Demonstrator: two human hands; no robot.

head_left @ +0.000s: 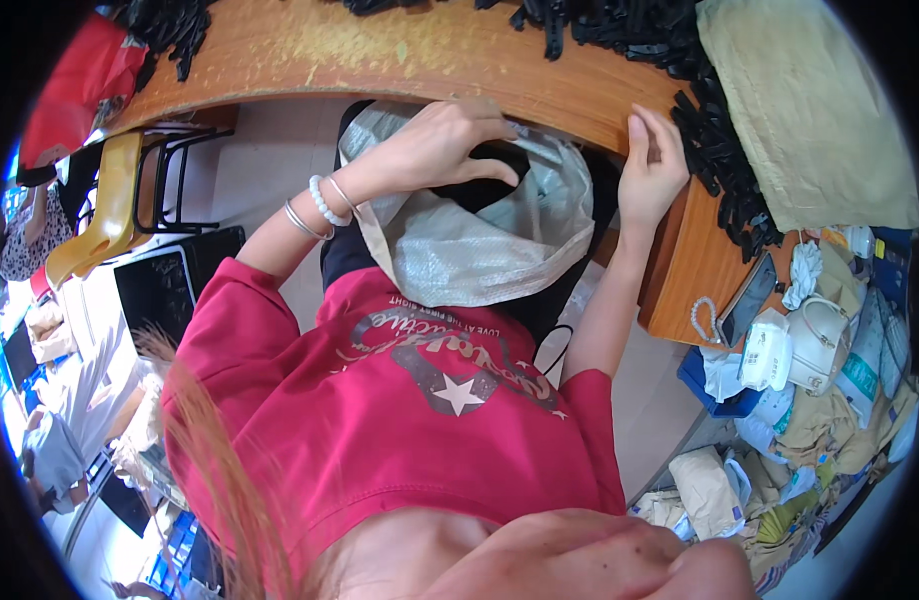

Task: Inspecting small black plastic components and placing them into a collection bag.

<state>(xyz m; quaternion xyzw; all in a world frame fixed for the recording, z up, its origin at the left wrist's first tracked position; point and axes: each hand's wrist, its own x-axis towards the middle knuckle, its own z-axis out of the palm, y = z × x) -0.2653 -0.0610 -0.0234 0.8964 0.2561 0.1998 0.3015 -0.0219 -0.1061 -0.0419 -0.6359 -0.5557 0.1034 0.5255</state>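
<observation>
A white woven sack (450, 262) lies across my lap with its mouth spread wide; dark contents or shadow show inside. Over its far rim reaches my left hand (450, 145), thumb and fingers apart with nothing visible between them. The fingertips are slightly blurred. My right hand (652, 165) is at the edge of the wooden table (380, 50), its fingers loosely bent, apart from the thumb, and holding nothing that I can see. Just right of it, a heap of small, long black pieces (725, 165) lies on the table; their exact kind is unclear.
More black pieces (630, 30) lie along the table's far side. A beige sack (815, 110) rests at the right, near a phone (748, 298) and a beaded bracelet (704, 320). Packages (710, 490) pile up at the lower right. A yellow chair (110, 210) stands left.
</observation>
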